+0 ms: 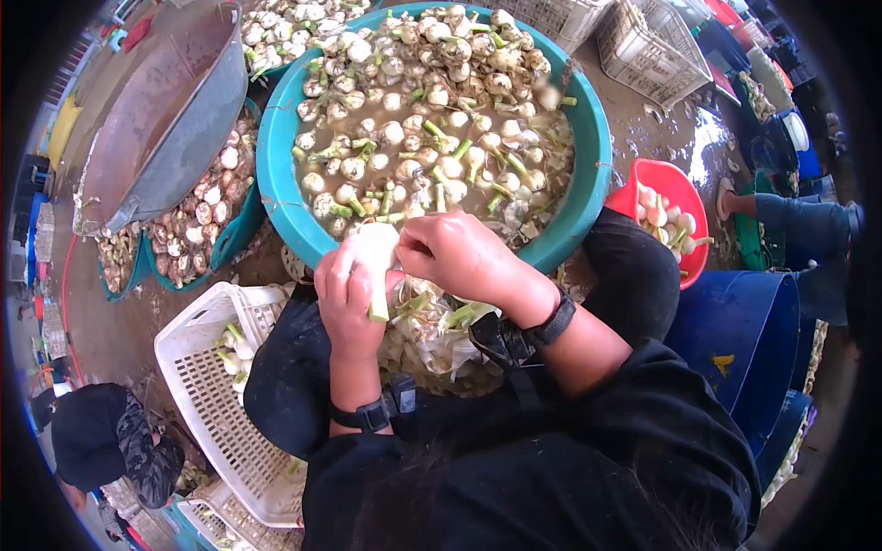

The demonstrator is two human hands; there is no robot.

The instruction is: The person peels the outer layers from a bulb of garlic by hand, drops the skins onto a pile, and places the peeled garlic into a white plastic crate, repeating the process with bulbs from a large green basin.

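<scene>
A peeled white garlic bulb (375,246) with a cut green stem is gripped in my left hand (347,301), its stem pointing down toward me. Close against the bulb's right side, my right hand (459,259) is curled closed; what its fingers pinch, if anything, is hidden. Both hands are over the near rim of a large teal tub (276,174). Muddy water in it holds many garlic bulbs (441,165) with short green stems. Loose garlic skins (427,335) lie below my hands, between my legs.
A white crate (197,354) with some bulbs stands at my left, a red basin (700,207) of bulbs at my right. Blue barrels (735,321) stand beyond my right knee. Teal sacks of garlic (234,243) and a metal trough (175,119) lie left. Another person (92,436) is lower left.
</scene>
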